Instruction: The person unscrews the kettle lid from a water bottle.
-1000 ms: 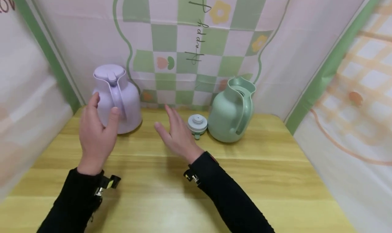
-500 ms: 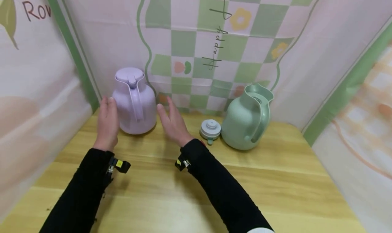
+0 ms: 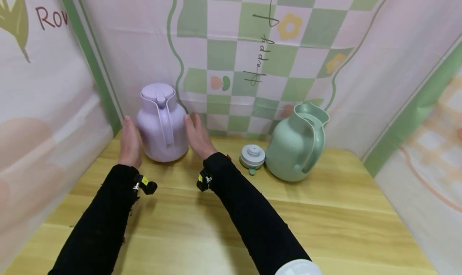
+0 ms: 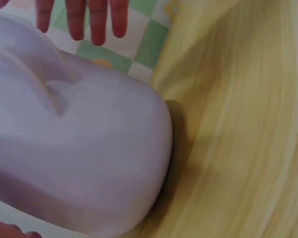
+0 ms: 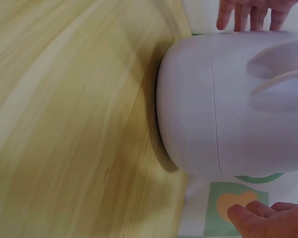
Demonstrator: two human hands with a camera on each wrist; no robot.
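Note:
A lilac vacuum jug (image 3: 164,132) stands upright at the back left of the table, lid in its mouth and handle facing me. My left hand (image 3: 130,144) is at its left side, fingers straight; whether they touch it I cannot tell. At the right side is my right hand (image 3: 198,136), fingers also extended. In the right wrist view a gap shows between the right hand (image 5: 273,220) and the jug's wall (image 5: 228,109). The left wrist view shows the jug's body (image 4: 99,144) and handle, with right-hand fingers (image 4: 97,22) beyond.
A green jug (image 3: 292,146) with an uncovered mouth stands at the back right. Beside it on the wooden table (image 3: 325,227) lies a grey-white stopper (image 3: 252,156) with a green tab. Patterned cloth (image 3: 249,58) hangs directly behind and along both sides.
Both hands have moved forward to either side of the lilac jug, the right one coming left toward it. The head view has shifted, so everything sits further right. The jugs have stayed in place.

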